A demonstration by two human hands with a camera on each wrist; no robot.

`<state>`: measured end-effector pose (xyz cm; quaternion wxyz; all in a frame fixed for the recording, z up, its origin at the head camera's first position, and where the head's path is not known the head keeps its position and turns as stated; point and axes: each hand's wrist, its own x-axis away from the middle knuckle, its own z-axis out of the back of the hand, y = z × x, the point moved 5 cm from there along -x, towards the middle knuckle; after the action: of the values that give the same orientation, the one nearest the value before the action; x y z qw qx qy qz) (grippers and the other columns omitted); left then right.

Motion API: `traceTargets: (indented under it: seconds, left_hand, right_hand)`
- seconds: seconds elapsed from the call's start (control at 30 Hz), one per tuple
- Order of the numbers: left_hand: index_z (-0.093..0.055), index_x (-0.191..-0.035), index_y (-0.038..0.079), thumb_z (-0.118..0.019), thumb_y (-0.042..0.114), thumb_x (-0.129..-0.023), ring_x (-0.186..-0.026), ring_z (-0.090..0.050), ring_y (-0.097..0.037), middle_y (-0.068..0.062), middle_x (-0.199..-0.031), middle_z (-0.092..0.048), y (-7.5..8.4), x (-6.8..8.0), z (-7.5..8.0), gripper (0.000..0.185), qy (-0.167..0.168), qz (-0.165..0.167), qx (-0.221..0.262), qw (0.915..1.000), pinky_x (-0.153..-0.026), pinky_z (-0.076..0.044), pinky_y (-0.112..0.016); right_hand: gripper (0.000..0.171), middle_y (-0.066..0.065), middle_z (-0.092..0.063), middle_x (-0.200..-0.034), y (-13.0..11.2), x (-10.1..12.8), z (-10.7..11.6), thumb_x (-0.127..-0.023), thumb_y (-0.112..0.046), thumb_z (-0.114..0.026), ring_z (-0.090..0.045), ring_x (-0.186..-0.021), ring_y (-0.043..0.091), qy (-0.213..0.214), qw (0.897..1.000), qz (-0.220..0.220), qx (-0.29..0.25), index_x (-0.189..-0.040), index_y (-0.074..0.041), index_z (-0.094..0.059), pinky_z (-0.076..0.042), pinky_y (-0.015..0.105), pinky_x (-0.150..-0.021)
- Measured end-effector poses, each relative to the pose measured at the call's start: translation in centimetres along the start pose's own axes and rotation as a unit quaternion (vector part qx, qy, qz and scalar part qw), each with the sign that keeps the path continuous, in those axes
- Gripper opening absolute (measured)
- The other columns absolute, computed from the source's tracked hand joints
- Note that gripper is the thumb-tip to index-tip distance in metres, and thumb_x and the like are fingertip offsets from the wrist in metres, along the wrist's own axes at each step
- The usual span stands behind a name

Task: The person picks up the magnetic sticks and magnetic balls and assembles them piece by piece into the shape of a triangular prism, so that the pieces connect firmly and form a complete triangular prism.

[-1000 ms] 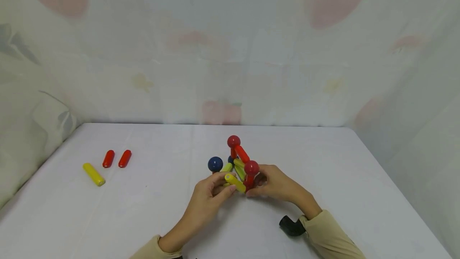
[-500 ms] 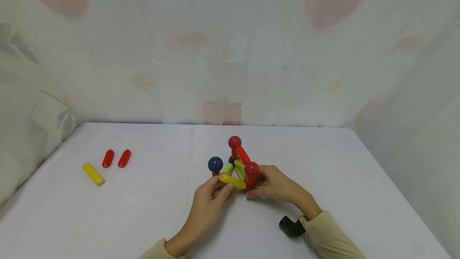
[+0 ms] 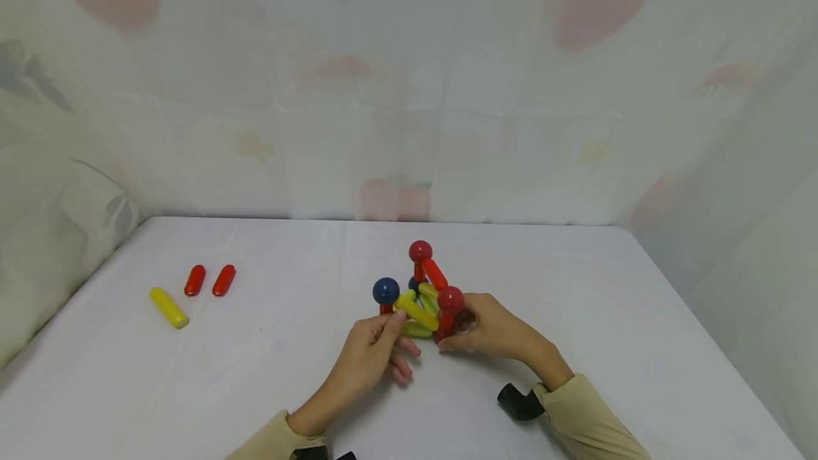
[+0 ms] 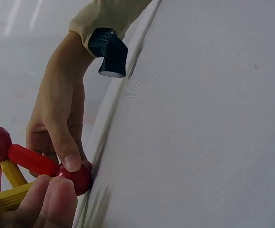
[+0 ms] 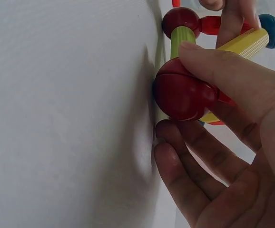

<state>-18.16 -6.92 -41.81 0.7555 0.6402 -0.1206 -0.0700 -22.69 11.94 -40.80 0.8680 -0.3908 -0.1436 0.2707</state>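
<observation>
A frame of magnetic sticks and balls stands mid-table. Its yellow magnetic stick (image 3: 417, 311) slants from beside the upper blue ball (image 3: 386, 290) down towards a lower red ball (image 5: 182, 90). My left hand (image 3: 367, 357) pinches this yellow stick near its blue-ball end, the other fingers spread below. My right hand (image 3: 495, 329) grips the lower red ball between thumb and fingers, close to the tabletop. Above it, a red stick (image 3: 446, 323) carries another red ball (image 3: 451, 299). A further red ball (image 3: 420, 251) tops the back corner. Green-yellow sticks (image 3: 417, 329) run along the base, partly hidden.
Two loose red sticks (image 3: 195, 280) and a loose yellow stick (image 3: 169, 307) lie at the table's left. A dark wrist-camera mount (image 3: 520, 403) sits by the right sleeve. A patterned cloth (image 3: 486, 126) hangs behind the white table (image 3: 268, 389).
The yellow stick's left end has swung from in front of my left hand up and back to the blue ball. My left fingers have spread downward. The right hand keeps its grip.
</observation>
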Motion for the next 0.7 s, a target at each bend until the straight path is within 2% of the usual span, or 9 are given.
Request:
traceTargets:
  seconds: [0.13,0.23,0.33,0.53,0.7]
  left_hand:
    - [-0.065,-0.114,-0.003,-0.048,0.039,-0.104,-0.051,-0.065,-0.019,-0.012,-0.079,-0.073,0.1,0.0,0.0,0.046,0.003,-0.003,-0.027,0.9996,-0.050,-0.056,-0.032]
    - [-0.068,-0.112,0.000,-0.053,0.038,-0.102,-0.051,-0.062,-0.017,-0.009,-0.076,-0.071,0.4,0.0,0.4,0.042,0.011,-0.022,-0.082,0.9963,-0.049,-0.054,-0.029]
    - [-0.071,-0.110,0.004,-0.055,0.040,-0.101,-0.053,-0.060,-0.016,-0.005,-0.074,-0.069,0.8,-0.2,0.9,0.040,0.007,-0.044,-0.148,0.9879,-0.049,-0.051,-0.026]
    - [-0.073,-0.108,0.007,-0.056,0.038,-0.100,-0.059,-0.061,-0.013,-0.001,-0.076,-0.069,1.5,-0.5,1.7,0.036,-0.062,-0.057,-0.224,0.9709,-0.054,-0.049,-0.023]
    - [-0.073,-0.111,0.007,-0.059,0.032,-0.099,-0.072,-0.065,-0.013,0.000,-0.088,-0.073,2.5,-0.4,2.6,0.031,-0.126,-0.060,-0.262,0.9549,-0.063,-0.052,-0.022]
  right_hand:
    - [0.039,-0.004,-0.072,-0.096,0.0,0.0,0.0,-0.079,-0.025,-0.085,-0.065,-0.084,0.009,-0.001,1.000,-0.002,-0.001,-0.110,-0.012,-0.065,-0.054,0.023,-0.079]
    - [0.039,-0.004,-0.071,-0.096,-0.1,0.0,0.0,-0.079,-0.025,-0.084,-0.065,-0.084,0.010,-0.001,1.000,-0.003,-0.001,-0.110,-0.012,-0.065,-0.054,0.022,-0.079]
    - [0.039,-0.003,-0.071,-0.096,-0.1,-0.1,0.0,-0.079,-0.025,-0.084,-0.065,-0.084,0.010,-0.001,1.000,-0.001,-0.002,-0.110,-0.012,-0.065,-0.054,0.022,-0.078]
    - [0.039,-0.003,-0.071,-0.096,0.1,-0.2,-0.1,-0.080,-0.023,-0.084,-0.065,-0.085,0.011,-0.001,1.000,-0.003,-0.008,-0.111,-0.012,-0.064,-0.054,0.021,-0.078]
    - [0.041,-0.003,-0.070,-0.097,0.3,-0.3,-0.1,-0.080,-0.023,-0.084,-0.065,-0.086,0.012,-0.002,1.000,-0.009,-0.014,-0.113,-0.011,-0.063,-0.054,0.020,-0.078]
